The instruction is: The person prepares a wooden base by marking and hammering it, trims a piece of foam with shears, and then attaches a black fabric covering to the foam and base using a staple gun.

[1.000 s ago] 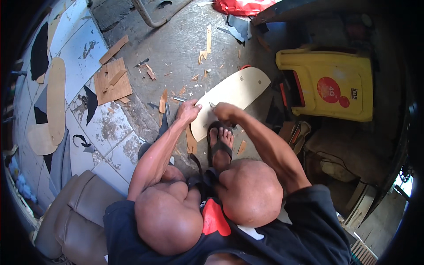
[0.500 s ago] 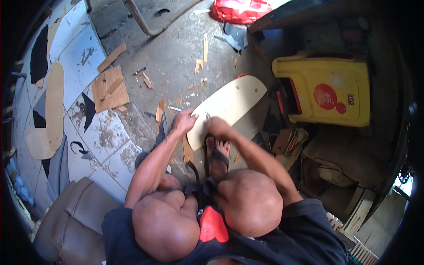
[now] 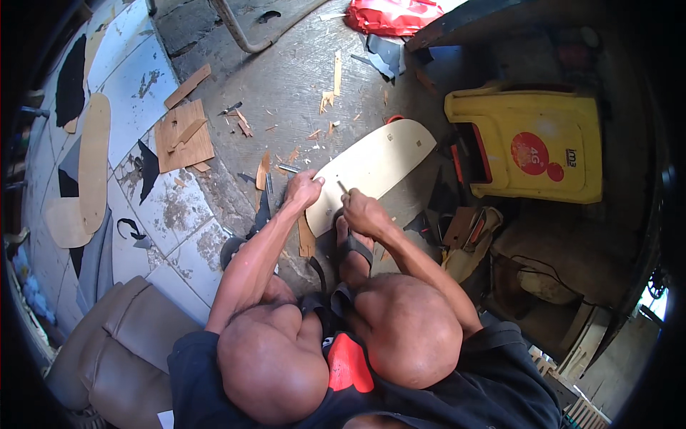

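A pale, rounded-end board [image 3: 382, 161] with small square fittings and holes lies diagonally in front of me, its near end over my sandaled foot [image 3: 351, 254]. My left hand [image 3: 304, 187] is closed on the board's left edge, thumb on top. My right hand [image 3: 363, 211] grips a slim metal tool [image 3: 342, 187], too small to name, with its tip near a hole in the board's near half. A metal rod [image 3: 288, 168] lies just beyond my left hand, and a brown wood offcut [image 3: 306, 236] shows under the board.
Wood scraps [image 3: 184, 139] and dark offcuts [image 3: 148, 168] litter floor and tiles. Two pale board pieces [image 3: 93, 164] lie left. A brown cushion [image 3: 121, 336] is lower left, a yellow plastic panel [image 3: 543, 118] right, a red bag [image 3: 393, 14] and bent metal tube [image 3: 250, 43] at the back.
My right hand has moved back toward me from the board's hole with the tool, which shows more clearly now. My left hand stays on the edge; the whole view has shifted slightly.
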The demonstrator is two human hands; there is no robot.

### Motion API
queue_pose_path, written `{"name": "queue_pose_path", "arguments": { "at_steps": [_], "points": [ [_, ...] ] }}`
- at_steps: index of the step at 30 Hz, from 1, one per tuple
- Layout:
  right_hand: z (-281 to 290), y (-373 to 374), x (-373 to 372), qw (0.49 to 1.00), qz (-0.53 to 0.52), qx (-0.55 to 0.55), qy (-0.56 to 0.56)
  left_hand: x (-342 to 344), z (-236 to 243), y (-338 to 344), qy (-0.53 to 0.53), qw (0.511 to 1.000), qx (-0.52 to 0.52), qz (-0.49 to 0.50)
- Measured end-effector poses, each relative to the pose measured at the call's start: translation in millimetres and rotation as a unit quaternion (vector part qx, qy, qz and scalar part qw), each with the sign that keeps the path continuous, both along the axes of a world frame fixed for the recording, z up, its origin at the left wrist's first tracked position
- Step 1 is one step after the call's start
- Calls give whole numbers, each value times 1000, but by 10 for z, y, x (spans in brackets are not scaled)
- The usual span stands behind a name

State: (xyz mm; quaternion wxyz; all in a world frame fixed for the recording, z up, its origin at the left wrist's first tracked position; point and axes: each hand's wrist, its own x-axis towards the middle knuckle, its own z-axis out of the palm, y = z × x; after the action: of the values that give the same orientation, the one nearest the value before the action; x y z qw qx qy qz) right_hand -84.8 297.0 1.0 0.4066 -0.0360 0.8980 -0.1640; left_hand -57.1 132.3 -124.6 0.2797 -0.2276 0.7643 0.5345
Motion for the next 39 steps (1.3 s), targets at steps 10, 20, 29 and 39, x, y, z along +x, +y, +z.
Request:
{"name": "queue_pose_path", "arguments": {
  "at_steps": [10, 20, 29, 39],
  "points": [
    [-274, 59, 60, 986, 131, 18, 106, 22, -262, -23, -8, 993, 94, 66],
    [-349, 0, 60, 983, 138, 44, 109, -1, -100, -40, -12, 992, 99, 79],
    [-359, -81, -157, 981, 170, 78, 57, 7, -100, -45, -39, 981, 159, 101],
    [-331, -108, -268, 955, 263, 132, 23, 65, -89, -31, -28, 988, 141, 64]
  ]
}}
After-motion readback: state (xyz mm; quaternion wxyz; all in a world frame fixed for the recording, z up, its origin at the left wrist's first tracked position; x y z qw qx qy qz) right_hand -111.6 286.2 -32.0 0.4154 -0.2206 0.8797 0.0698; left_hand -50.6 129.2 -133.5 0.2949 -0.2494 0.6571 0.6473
